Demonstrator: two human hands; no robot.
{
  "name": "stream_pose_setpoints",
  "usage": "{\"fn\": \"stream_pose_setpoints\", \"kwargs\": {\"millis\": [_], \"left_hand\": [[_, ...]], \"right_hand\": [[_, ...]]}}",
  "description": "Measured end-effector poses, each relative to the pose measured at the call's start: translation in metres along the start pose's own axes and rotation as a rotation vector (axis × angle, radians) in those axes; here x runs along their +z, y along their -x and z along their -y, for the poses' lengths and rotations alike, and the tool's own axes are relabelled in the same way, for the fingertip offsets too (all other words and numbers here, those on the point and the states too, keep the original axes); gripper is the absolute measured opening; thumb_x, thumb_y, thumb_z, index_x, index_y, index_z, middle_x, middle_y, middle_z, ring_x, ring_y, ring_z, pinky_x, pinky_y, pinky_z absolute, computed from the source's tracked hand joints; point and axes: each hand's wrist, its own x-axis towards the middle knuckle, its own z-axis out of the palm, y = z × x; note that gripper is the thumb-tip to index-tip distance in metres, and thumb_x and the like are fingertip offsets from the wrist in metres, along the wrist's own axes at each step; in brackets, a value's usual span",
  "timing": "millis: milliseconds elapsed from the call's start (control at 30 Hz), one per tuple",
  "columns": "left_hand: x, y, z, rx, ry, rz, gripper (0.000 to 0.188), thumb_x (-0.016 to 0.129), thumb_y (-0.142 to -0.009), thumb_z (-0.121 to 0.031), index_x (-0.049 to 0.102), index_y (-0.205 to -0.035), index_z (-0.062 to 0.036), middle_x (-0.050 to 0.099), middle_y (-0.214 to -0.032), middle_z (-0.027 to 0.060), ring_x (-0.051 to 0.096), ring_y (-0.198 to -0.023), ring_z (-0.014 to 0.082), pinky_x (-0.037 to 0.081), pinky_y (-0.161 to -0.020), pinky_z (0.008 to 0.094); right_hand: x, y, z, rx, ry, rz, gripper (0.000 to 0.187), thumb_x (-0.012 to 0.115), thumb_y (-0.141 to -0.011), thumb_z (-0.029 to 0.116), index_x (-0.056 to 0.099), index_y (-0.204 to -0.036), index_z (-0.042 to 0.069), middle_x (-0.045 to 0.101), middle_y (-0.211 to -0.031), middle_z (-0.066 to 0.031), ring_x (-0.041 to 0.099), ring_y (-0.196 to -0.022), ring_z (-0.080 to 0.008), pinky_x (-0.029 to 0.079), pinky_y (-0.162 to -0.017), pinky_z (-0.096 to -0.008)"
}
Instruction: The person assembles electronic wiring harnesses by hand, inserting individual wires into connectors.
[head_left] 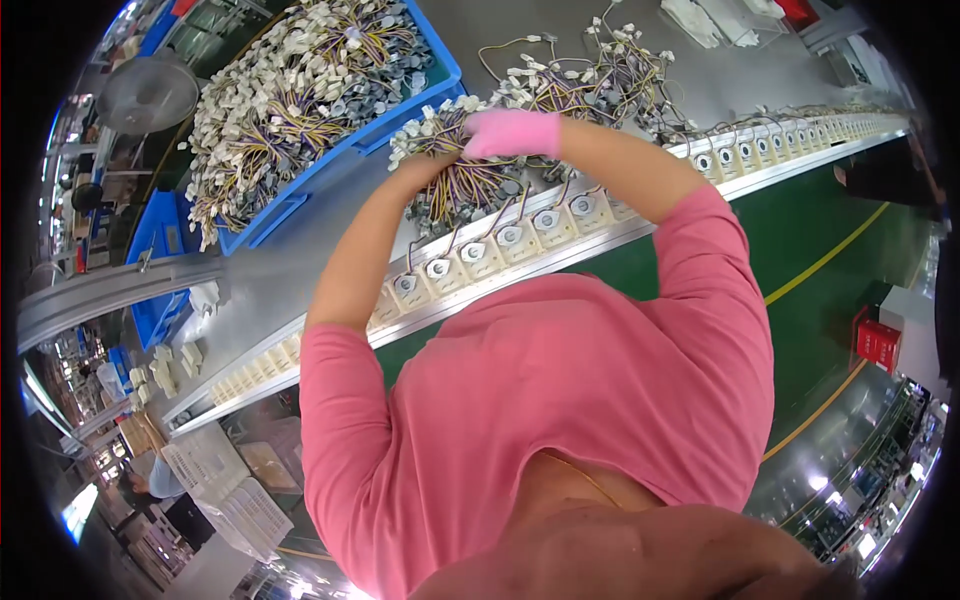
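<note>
My left hand (432, 168), bare, is closed round the middle of a bundle of wire leads (468, 192); white connectors stick out above it and purple and yellow wires fan out below. Its fingers are partly hidden among the wires. Close beside it is my right hand (512, 134) in a pink glove, fingers drawn together at the top of the same bundle. What they pinch is too small and blurred to make out. Just below, a row of cream square holders (510, 236) carries round metal-faced parts, several with wires running up from them.
A large blue bin (440, 50) heaped with wired connectors stands on the metal bench (330, 215) at the left. A loose tangle of leads (600, 85) lies beyond my right hand. The holder row's metal rail (800, 170) runs along the bench's near edge. White packets (700, 20) lie at the far right.
</note>
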Motion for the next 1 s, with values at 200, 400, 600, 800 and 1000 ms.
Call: {"fn": "stream_pose_setpoints", "kwargs": {"millis": [200, 400, 600, 800, 1000], "left_hand": [[0.002, 0.065, -0.083, -0.160, 0.680, -0.002, 0.040, 0.056, -0.078, -0.032, 0.057, -0.105, -0.0025, 0.061, -0.098, 0.0136, 0.060, -0.083, 0.0242, 0.048, -0.076, 0.0358], [-0.043, 0.124, -0.074, 0.046, 0.854, -0.179, 0.022, 0.062, -0.074, -0.016, 0.058, -0.090, -0.0009, 0.061, -0.081, 0.0094, 0.059, -0.067, 0.0167, 0.048, -0.061, 0.0288], [-0.080, 0.172, -0.069, 0.475, 0.874, -0.402, 0.019, 0.054, -0.067, 0.008, 0.056, -0.086, 0.0050, 0.060, -0.080, 0.0082, 0.056, -0.067, 0.0138, 0.044, -0.062, 0.0241], [-0.100, 0.199, -0.081, 0.628, 1.050, -0.234, 0.023, 0.049, -0.068, 0.012, 0.055, -0.090, 0.0073, 0.060, -0.084, 0.0110, 0.057, -0.072, 0.0165, 0.046, -0.068, 0.0278], [-0.121, 0.199, -0.066, 0.672, 0.735, -0.434, 0.020, 0.055, -0.072, 0.006, 0.056, -0.092, 0.0054, 0.061, -0.084, 0.0061, 0.057, -0.074, 0.0122, 0.045, -0.067, 0.0245]], "right_hand": [[0.029, -0.051, 0.005, -0.395, 0.363, 0.112, 0.041, 0.053, -0.066, 0.029, 0.058, -0.085, -0.006, 0.058, -0.082, -0.0237, 0.059, -0.076, -0.0315, 0.045, -0.071, -0.0357], [0.019, -0.016, 0.075, -0.032, -0.832, -0.170, 0.030, 0.056, -0.069, 0.018, 0.059, -0.090, -0.003, 0.059, -0.070, -0.0078, 0.055, -0.062, -0.0112, 0.045, -0.055, -0.0235], [-0.016, 0.003, 0.081, -0.180, -0.589, -0.324, 0.045, 0.061, -0.070, 0.026, 0.056, -0.106, 0.000, 0.062, -0.086, -0.0104, 0.060, -0.076, -0.0178, 0.048, -0.068, -0.0288], [0.028, -0.057, 0.094, -0.190, -0.438, -0.244, 0.053, 0.068, -0.066, 0.030, 0.053, -0.109, 0.002, 0.059, -0.100, -0.0143, 0.056, -0.091, -0.0245, 0.044, -0.082, -0.0297], [0.022, -0.057, 0.071, -0.176, -0.217, -0.370, 0.032, 0.058, -0.076, 0.031, 0.061, -0.098, 0.009, 0.063, -0.089, -0.0061, 0.060, -0.085, -0.0229, 0.046, -0.074, -0.0300]]}}
